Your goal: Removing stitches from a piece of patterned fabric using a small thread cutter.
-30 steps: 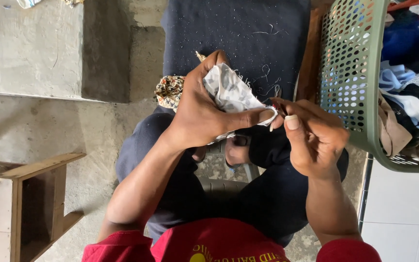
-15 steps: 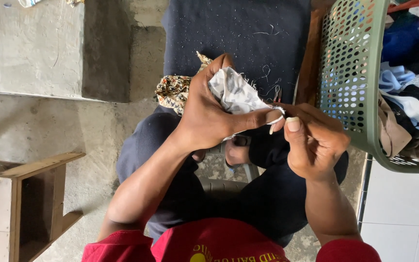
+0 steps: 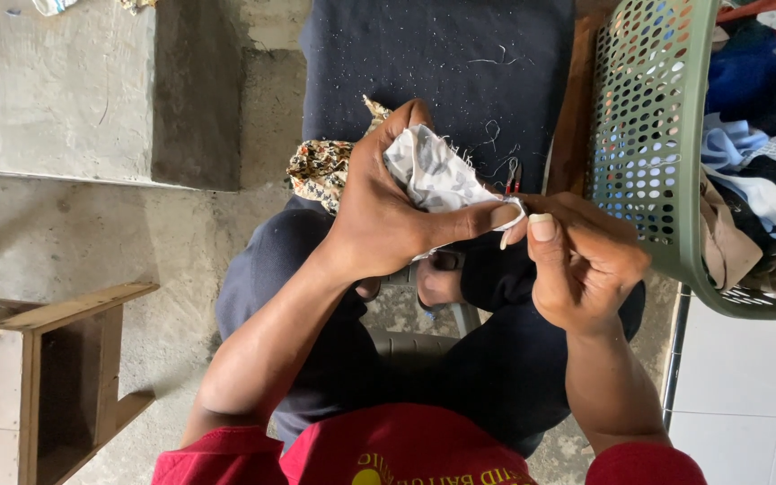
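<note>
My left hand (image 3: 388, 211) is closed around a bunched white and grey patterned cloth (image 3: 433, 171), with the thumb pressing its edge. My right hand (image 3: 581, 256) pinches the same cloth's white edge (image 3: 512, 220) between thumb and fingertips, right against the left thumb. Both hands hover over my lap in dark trousers (image 3: 514, 359). A brown patterned fabric piece (image 3: 316, 171) pokes out behind the left hand. A small red-handled tool (image 3: 511, 176) lies on the dark cloth just beyond the hands.
A dark navy cloth (image 3: 442, 63) strewn with thread bits covers the surface ahead. A green perforated basket (image 3: 648, 144) full of clothes stands at the right. A wooden stool (image 3: 65, 359) sits at the left on the concrete floor. White tiles lie at the bottom right.
Both hands stay pressed together at the cloth's edge; the right fingers have shifted slightly along it.
</note>
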